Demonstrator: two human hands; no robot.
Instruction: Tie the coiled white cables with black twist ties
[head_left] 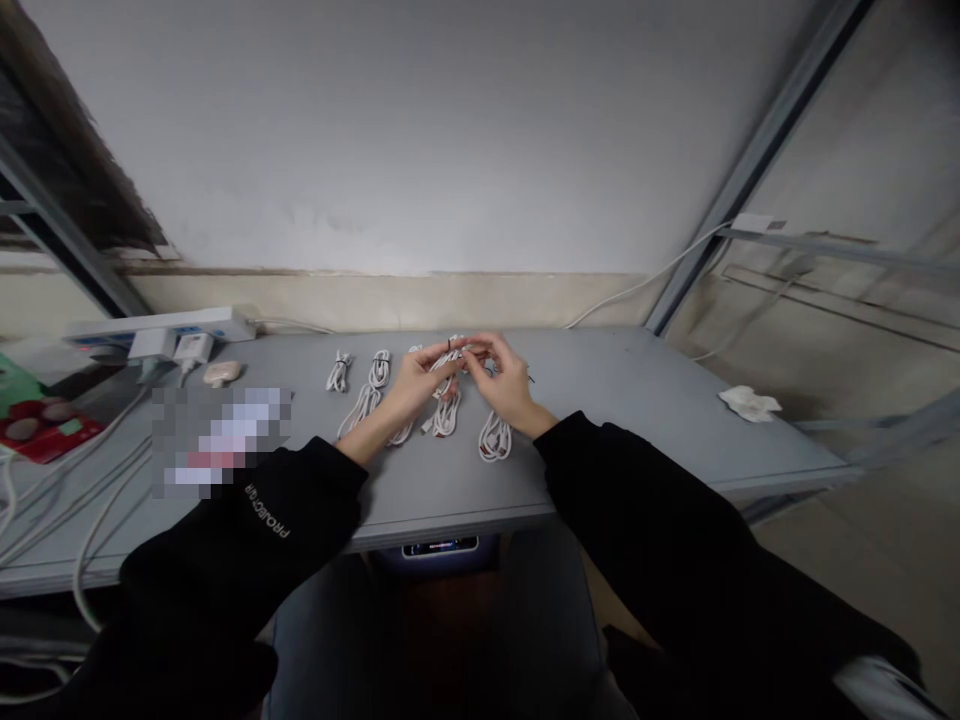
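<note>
Above the grey table, my left hand (421, 382) is closed around a coiled white cable (448, 360). A small dark tie shows at the top of that coil. My right hand (504, 382) meets it from the other side, thumb and fingers pinched together at the coil's edge; the exact spot they grip is partly hidden. Just below the hands lies another bundled white cable (445, 415). One more white cable bundle (495, 437) rests under my right wrist. Left of my left hand are a white coil (379, 369), a smaller one (339, 371), and others partly covered by my forearm.
A white power strip (202, 322) with plugged-in chargers (192, 350) stands at the back left, its cords running forward. Nearby are a pale small case (223, 373) and a red package (52, 425). A crumpled white tissue (750, 403) lies at the right end of the table (622, 430).
</note>
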